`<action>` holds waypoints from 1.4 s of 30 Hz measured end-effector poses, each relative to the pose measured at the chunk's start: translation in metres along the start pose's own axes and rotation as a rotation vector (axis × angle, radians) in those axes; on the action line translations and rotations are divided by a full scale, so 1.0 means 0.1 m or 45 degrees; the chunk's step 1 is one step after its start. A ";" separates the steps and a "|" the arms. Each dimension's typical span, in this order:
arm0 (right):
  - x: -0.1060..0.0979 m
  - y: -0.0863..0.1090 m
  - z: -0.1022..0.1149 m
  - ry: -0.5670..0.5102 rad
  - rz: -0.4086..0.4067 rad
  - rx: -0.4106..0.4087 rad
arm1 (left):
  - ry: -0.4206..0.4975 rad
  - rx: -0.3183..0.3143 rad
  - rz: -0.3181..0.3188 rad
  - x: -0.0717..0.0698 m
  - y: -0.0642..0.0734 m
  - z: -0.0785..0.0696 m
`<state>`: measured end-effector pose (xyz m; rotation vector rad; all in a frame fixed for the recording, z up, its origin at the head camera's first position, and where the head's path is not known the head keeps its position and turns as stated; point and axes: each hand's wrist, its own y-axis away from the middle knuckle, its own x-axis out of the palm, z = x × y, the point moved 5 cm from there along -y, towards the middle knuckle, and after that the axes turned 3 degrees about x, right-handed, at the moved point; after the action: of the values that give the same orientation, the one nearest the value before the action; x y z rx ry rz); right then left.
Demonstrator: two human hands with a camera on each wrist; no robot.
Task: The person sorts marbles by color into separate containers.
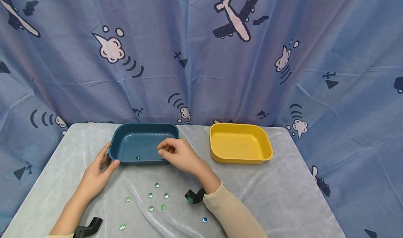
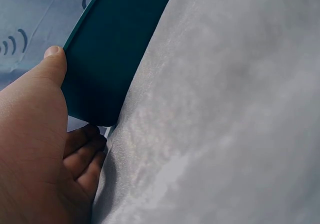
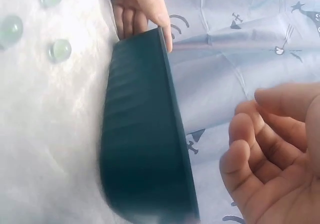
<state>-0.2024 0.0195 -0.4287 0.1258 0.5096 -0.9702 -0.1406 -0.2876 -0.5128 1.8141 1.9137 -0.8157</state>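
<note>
A dark teal tray (image 1: 143, 126) stands at the back left of the table. My left hand (image 1: 97, 177) holds its left end, the thumb on the rim at the near corner and the fingers round the side. Over the tray's right part hovers my right hand (image 1: 184, 156), fingers loosely bent and thumb close to the index finger; nothing shows between them. Inside the tray lies a green glass bead (image 1: 138, 158), with a faint small spot farther back. Several light green glass beads (image 1: 150, 195) are scattered on the cloth in front. The right wrist view shows three beads (image 3: 61, 50) beside the tray.
A yellow tray (image 1: 240, 160) stands to the right of the teal one. One blue glass bead (image 1: 205, 220) lies near the right forearm. Pale grey cloth (image 1: 283, 196) covers the table, and a patterned blue curtain (image 1: 157, 56) hangs behind it.
</note>
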 end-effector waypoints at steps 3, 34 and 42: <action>0.01 0.06 0.03 -0.011 0.020 -0.004 | -0.004 0.006 -0.002 0.00 -0.01 0.00; 0.42 0.27 -0.14 0.044 0.258 0.003 | 0.010 0.008 -0.007 0.00 0.00 0.02; 0.50 0.29 -0.21 0.170 0.323 -0.019 | -0.007 0.022 -0.003 0.01 -0.02 0.01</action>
<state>-0.1638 0.0054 -0.4740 0.2371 0.6077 -0.7127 -0.1427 -0.2879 -0.5139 1.8182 1.9109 -0.8397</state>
